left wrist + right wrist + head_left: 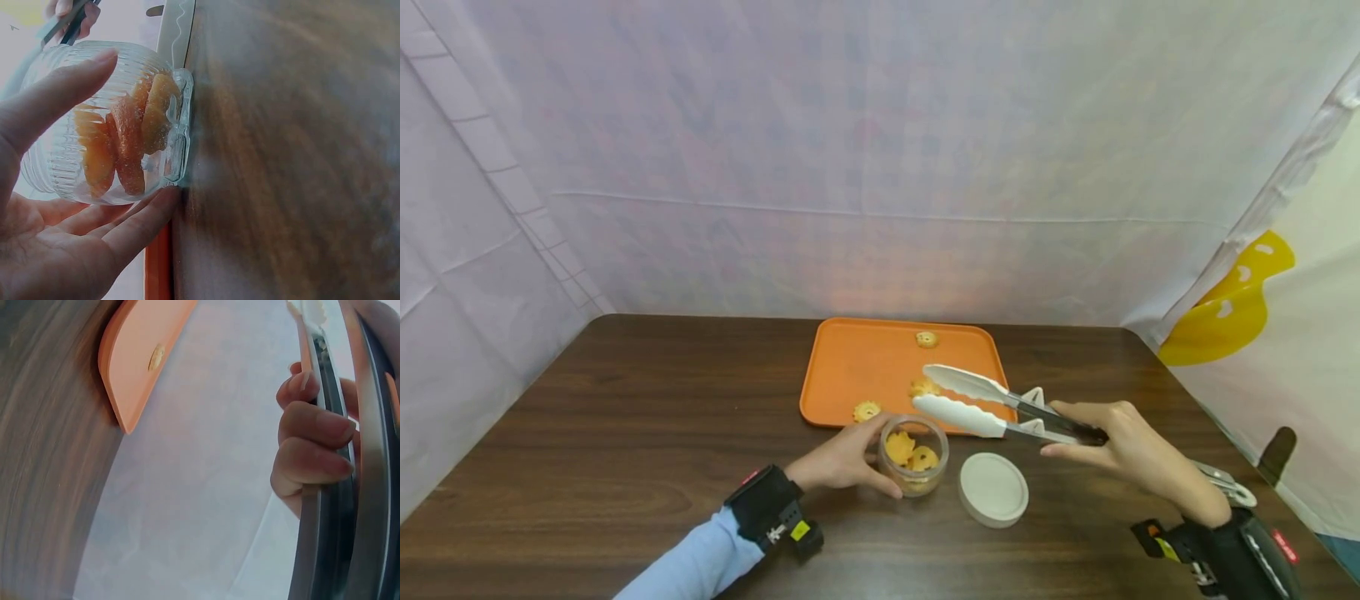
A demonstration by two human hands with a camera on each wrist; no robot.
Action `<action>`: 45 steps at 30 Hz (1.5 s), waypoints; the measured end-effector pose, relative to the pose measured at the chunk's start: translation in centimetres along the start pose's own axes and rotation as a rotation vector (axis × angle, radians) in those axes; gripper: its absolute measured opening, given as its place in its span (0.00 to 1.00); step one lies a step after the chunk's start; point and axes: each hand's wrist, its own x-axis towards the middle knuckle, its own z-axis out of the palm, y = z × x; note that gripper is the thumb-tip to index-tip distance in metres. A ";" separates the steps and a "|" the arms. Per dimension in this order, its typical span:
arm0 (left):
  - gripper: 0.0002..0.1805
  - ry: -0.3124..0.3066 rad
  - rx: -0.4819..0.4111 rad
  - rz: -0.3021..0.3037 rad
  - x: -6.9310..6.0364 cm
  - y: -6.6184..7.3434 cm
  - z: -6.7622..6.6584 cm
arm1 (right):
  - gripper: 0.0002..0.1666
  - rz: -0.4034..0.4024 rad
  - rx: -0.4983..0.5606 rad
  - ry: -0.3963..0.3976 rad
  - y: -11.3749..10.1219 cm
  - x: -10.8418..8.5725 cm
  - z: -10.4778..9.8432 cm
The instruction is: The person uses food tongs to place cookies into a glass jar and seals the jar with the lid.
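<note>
My left hand (844, 457) curls round the side of a clear ribbed glass jar (131, 69), thumb on one side and fingers on the other. Several yellow-orange cookies (130, 147) lie inside the uncovered jar. In my right hand (1123, 442) is a pair of tongs (334, 444) with dark handles and white scalloped tips. The tips stand apart over the near right part of an orange tray (850, 358), with a cookie (922, 387) visible just behind them. Another cookie (867, 411) sits by the tray's near edge, and one more (927, 339) towards its far edge.
A round white lid (993, 488) lies on the brown wooden table (647, 433), right of the jar. Pale cloth (865, 167) hangs behind the table. At the right side are a yellow shape (1228, 308) and a silver metal item (1228, 482) beside the right forearm.
</note>
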 end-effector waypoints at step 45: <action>0.45 0.014 0.041 -0.012 -0.1 0.1 0.0 | 0.33 -0.208 0.085 -0.064 -0.1 -0.6 1.9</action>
